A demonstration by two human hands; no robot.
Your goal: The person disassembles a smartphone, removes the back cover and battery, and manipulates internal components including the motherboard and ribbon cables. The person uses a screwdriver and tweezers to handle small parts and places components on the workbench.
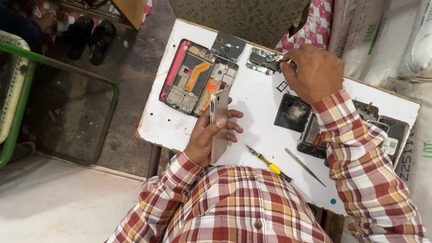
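My left hand [208, 131] grips a gold phone shell [219, 122] on edge above the white board [256, 96]. At the far side of the board my right hand [312, 72] has its fingertips pinched on a small blue-green circuit board [262, 60]. An opened phone frame [194, 77] with a red rim and an orange ribbon cable lies just beyond my left hand. A dark grey cover piece [228, 46] rests beside it. A yellow-and-black screwdriver [269, 164] and metal tweezers [304, 166] lie near my chest.
Dark phone parts lie at the right: a black square piece [293, 112] and other phone bodies [390, 135] partly under my right sleeve. White sacks [382, 36] stand at the right. A green-framed glass table [67, 112] and black sandals [90, 38] are on the left.
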